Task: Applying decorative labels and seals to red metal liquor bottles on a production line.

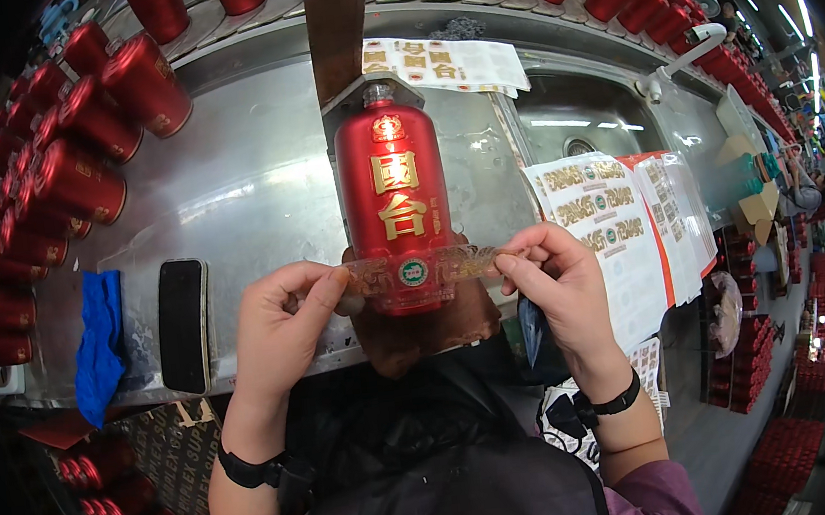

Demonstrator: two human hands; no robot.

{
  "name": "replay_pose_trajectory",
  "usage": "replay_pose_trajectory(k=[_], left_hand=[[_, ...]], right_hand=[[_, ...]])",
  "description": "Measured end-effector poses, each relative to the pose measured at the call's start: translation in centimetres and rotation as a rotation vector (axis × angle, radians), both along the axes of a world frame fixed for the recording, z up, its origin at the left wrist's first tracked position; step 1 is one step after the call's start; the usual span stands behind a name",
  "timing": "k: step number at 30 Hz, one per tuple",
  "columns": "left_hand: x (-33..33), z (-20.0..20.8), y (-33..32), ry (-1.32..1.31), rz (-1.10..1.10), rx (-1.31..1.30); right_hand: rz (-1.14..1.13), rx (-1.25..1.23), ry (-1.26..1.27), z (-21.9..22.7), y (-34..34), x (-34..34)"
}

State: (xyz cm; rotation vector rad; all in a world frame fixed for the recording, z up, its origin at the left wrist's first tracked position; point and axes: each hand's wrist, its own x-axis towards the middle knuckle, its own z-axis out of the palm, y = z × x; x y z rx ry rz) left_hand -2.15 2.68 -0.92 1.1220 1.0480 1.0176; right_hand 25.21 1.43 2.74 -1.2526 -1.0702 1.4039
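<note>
The left hand [291, 312] and right hand [561, 278] each pinch 1 end of a clear printed strip [414, 272], likely for levelness, across the near part of the red bottle [391, 175], set neck-far over the worktop [236, 180].

We see the left hand [284, 317] and right hand [564, 283] pinching a clear strip [414, 271] (gold-patterned, green-centred) by its ends. It crosses the red bottle [392, 175].

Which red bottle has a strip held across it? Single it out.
The red bottle at the centre: the left hand and right hand hold a patterned strip across its lower part. The other red bottles are grouped away from both hands.
</note>
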Motion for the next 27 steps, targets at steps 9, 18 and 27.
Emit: replay_pose_trajectory(k=[9,18,27], left_hand=[[0.09,-0.22,0.09,-0.001,0.019,-0.004],[0.0,-0.44,0.11,-0.003,0.031,0.009],[-0.14,-0.48,-0.06,0.04,0.044,0.0]], right_hand=[[-0.007,-0.021,-0.004,-0.08,0.31,0.0],[-0.007,-0.03,0.02,-0.09,0.39,-0.04],[0.009,-0.02,0.046,-0.13,0.23,0.13]])
